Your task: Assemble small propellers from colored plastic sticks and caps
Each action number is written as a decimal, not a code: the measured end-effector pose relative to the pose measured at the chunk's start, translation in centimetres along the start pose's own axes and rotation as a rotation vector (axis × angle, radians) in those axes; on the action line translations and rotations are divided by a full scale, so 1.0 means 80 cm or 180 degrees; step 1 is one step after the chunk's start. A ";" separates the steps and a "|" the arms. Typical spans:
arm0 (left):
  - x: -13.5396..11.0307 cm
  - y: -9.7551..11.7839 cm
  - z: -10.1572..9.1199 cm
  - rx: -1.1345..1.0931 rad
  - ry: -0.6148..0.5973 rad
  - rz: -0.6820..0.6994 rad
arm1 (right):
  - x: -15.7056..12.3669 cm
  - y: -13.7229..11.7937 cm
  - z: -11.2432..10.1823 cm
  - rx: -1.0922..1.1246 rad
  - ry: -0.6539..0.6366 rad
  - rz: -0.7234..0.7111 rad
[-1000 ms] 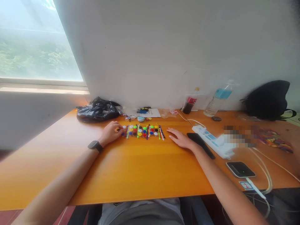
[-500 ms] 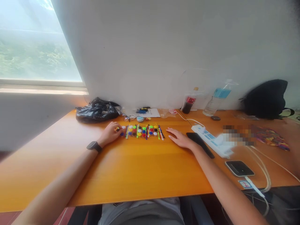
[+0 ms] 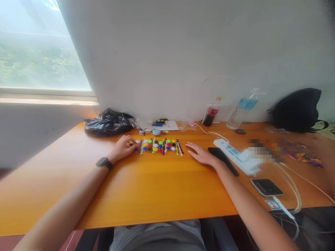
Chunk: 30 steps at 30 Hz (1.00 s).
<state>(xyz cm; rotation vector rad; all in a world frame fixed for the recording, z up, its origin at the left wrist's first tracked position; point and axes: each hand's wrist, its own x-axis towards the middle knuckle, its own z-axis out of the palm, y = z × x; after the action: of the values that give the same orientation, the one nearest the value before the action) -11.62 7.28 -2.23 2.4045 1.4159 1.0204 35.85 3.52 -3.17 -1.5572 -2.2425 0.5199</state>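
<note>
On the wooden table (image 3: 157, 184) lies a row of small round coloured discs (image 3: 156, 149) in black, white, yellow, green, blue and red. Thin arrow-shaped sticks (image 3: 178, 147) stand out between groups of discs and at the right end. My left hand (image 3: 122, 148), with a dark watch on the wrist, is curled at the row's left end, thumb and fingers around the discs there. A black disc shows between them; whether it is gripped is hidden. To the right of the row my right hand (image 3: 200, 153) lies flat, fingers stretched out and holding nothing.
A black plastic bag (image 3: 108, 122) sits at the back left, near a paper sheet (image 3: 170, 125). A dark drink bottle (image 3: 210, 118) and a clear bottle (image 3: 238, 113) stand behind. At right are a black phone-like slab (image 3: 223, 161), a white power strip (image 3: 235, 157) and cables.
</note>
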 end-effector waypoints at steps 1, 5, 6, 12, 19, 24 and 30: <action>-0.001 -0.002 0.000 -0.0020 -0.0026 0.0017 | 0.000 0.000 0.000 -0.0012 -0.0003 0.0001; 0.000 -0.009 0.002 -0.0090 -0.0088 0.0073 | 0.000 0.000 0.000 -0.0001 -0.0031 0.0038; 0.000 -0.010 0.002 -0.0086 -0.0095 0.0083 | -0.001 0.000 0.000 0.0017 -0.0037 0.0053; 0.001 -0.008 0.002 -0.0038 -0.0002 0.0027 | -0.001 0.001 0.001 0.0018 -0.0036 0.0075; 0.002 0.001 -0.001 -0.0277 0.0285 -0.0046 | 0.000 0.003 0.001 -0.0115 -0.0038 0.0022; 0.000 0.051 -0.005 -0.0822 -0.0014 -0.0062 | 0.000 0.003 0.002 -0.0082 -0.0064 0.0057; -0.016 0.131 0.000 -0.1137 -0.1225 0.0998 | 0.000 0.002 0.001 -0.0023 -0.0047 0.0052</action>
<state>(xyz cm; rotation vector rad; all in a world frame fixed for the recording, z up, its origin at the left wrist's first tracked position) -4.62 0.60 2.00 2.4162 0.6827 0.7318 35.96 3.56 -3.35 -1.5817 -2.2467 0.5300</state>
